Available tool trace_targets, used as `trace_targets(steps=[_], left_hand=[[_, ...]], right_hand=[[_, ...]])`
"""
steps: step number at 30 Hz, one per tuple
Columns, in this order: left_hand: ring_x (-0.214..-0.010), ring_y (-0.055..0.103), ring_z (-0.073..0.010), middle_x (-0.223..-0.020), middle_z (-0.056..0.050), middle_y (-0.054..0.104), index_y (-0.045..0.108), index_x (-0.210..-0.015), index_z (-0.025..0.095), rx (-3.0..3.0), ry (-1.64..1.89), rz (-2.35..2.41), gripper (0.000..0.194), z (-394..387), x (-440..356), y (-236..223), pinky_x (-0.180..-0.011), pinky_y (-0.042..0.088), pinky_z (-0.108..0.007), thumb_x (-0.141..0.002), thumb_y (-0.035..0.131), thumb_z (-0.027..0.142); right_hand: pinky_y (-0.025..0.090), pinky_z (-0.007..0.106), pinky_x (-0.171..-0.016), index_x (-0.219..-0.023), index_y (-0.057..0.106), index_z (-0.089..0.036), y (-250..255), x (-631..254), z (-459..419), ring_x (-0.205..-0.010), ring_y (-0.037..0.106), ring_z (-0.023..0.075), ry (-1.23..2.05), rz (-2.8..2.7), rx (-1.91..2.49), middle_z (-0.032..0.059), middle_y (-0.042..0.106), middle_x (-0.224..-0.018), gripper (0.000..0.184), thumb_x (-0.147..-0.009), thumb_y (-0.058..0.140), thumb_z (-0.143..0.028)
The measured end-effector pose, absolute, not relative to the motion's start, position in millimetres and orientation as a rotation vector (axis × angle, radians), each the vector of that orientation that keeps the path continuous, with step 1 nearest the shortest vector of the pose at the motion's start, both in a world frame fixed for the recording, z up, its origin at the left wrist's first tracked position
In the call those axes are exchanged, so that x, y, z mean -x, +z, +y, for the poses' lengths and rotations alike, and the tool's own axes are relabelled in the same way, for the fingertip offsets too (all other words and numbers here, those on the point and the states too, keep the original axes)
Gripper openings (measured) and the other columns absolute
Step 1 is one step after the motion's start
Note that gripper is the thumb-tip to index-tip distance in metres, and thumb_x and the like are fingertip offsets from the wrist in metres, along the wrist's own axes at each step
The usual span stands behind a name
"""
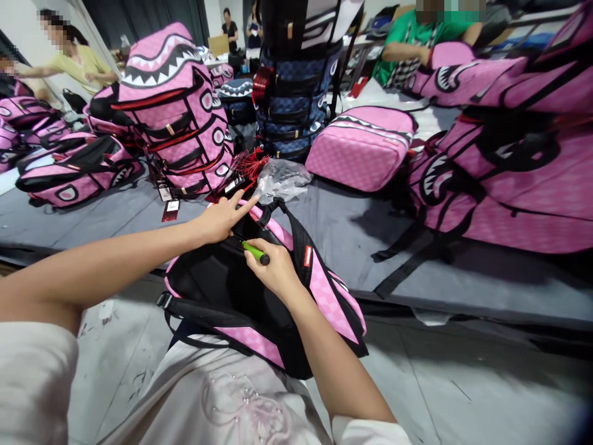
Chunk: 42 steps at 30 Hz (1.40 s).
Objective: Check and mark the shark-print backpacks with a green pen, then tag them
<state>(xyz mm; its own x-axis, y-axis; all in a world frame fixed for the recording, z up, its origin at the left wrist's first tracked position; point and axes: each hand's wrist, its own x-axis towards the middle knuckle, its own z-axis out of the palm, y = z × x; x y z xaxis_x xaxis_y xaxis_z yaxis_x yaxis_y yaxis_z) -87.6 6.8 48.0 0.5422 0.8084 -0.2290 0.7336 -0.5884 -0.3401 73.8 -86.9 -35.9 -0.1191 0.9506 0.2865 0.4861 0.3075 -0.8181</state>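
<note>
A pink and black backpack [217,272] lies tilted before me against the table edge, its black padded back panel facing up and its shoulder straps hanging loose. My left hand [225,217] grips the backpack near its top, two fingers stretched out and the others bent down against the black panel. In my right hand [273,262] is a green-handled tool with a black end [256,252], closed in the fingers. Its tip points at the panel close beside my left fingers; the exact kind of tool cannot be made out.
On the grey table [370,247] stand a stack of pink shark-mouth backpacks [185,123], a dark blue stack [296,93], and a pink bag [361,148]. Clear plastic wrap [282,179] and tags [170,209] lie nearer. More pink bags [519,179] fill the right. Other people work across the table.
</note>
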Motion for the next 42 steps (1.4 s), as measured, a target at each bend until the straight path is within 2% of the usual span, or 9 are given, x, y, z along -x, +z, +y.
trace_targets(steps=[3,6,7,9,11,13,24,34,42], left_hand=[[-0.134,0.052,-0.0356,-0.174,-0.018,0.004,-0.004,-0.167,0.03,2.582,0.521,-1.305,0.106,3,90,48,-0.1,0.056,-0.044,-0.089,0.067,0.017],[-0.134,0.054,-0.0362,-0.174,-0.021,0.003,0.0,-0.167,0.026,2.488,0.444,-1.476,0.108,-3,85,48,-0.099,0.056,-0.043,-0.088,0.073,0.023],[-0.132,0.056,-0.0368,-0.172,-0.025,0.007,0.0,-0.167,0.023,2.433,0.425,-1.576,0.109,-4,83,48,-0.098,0.056,-0.043,-0.087,0.075,0.027],[-0.125,0.062,-0.0365,-0.162,-0.032,0.033,0.0,-0.166,0.016,2.357,0.452,-1.736,0.109,-3,81,49,-0.096,0.056,-0.042,-0.089,0.074,0.037],[-0.118,0.067,-0.0349,-0.141,-0.028,0.059,0.001,-0.166,0.009,2.37,0.533,-1.755,0.106,1,81,49,-0.095,0.055,-0.04,-0.092,0.069,0.043],[-0.116,0.068,-0.0337,-0.128,-0.024,0.067,0.002,-0.165,0.007,2.409,0.591,-1.691,0.103,7,82,49,-0.095,0.054,-0.037,-0.093,0.067,0.043],[-0.115,0.069,-0.0331,-0.126,-0.027,0.068,0.002,-0.164,0.001,2.445,0.715,-1.599,0.097,15,76,52,-0.093,0.053,-0.035,-0.094,0.062,0.033],[-0.117,0.068,-0.0314,-0.13,-0.028,0.066,-0.009,-0.161,-0.003,2.499,0.886,-1.494,0.102,32,77,55,-0.091,0.053,-0.032,-0.093,0.059,0.028],[-0.117,0.068,-0.0318,-0.129,-0.026,0.067,-0.017,-0.16,-0.001,2.456,1.007,-1.531,0.105,38,70,59,-0.092,0.053,-0.032,-0.094,0.06,0.026]], right_hand=[[0.06,0.034,-0.089,-0.107,0.076,-0.024,-39,-73,-86,-0.095,0.079,0.0237,0.698,-1.742,1.308,0.0046,0.081,-0.106,0.021,-0.089,0.067,-0.021],[0.06,0.034,-0.088,-0.109,0.076,-0.023,-42,-73,-86,-0.096,0.078,0.0237,0.694,-1.739,1.306,0.0052,0.081,-0.108,0.022,-0.089,0.067,-0.021],[0.06,0.033,-0.089,-0.11,0.075,-0.023,-43,-73,-85,-0.096,0.078,0.0235,0.691,-1.741,1.304,0.0051,0.081,-0.109,0.023,-0.089,0.067,-0.021],[0.059,0.033,-0.09,-0.111,0.075,-0.024,-43,-74,-84,-0.098,0.078,0.023,0.681,-1.752,1.315,0.0047,0.081,-0.11,0.023,-0.09,0.067,-0.022],[0.059,0.033,-0.091,-0.113,0.075,-0.024,-41,-74,-81,-0.1,0.078,0.023,0.676,-1.775,1.347,0.0045,0.081,-0.111,0.024,-0.09,0.067,-0.022],[0.059,0.034,-0.091,-0.114,0.076,-0.025,-38,-74,-77,-0.101,0.078,0.0237,0.683,-1.808,1.395,0.0041,0.081,-0.111,0.025,-0.091,0.068,-0.024],[0.06,0.033,-0.092,-0.119,0.076,-0.026,-45,-71,-69,-0.101,0.078,0.0238,0.665,-1.769,1.451,0.004,0.081,-0.112,0.028,-0.091,0.07,-0.027],[0.061,0.034,-0.092,-0.115,0.077,-0.028,-41,-68,-64,-0.099,0.078,0.0241,0.728,-1.71,1.449,0.003,0.081,-0.11,0.026,-0.09,0.072,-0.026],[0.059,0.031,-0.094,-0.12,0.075,-0.028,-35,-50,-53,-0.103,0.077,0.0213,0.817,-1.716,1.385,0.0008,0.081,-0.113,0.028,-0.093,0.069,-0.025]])
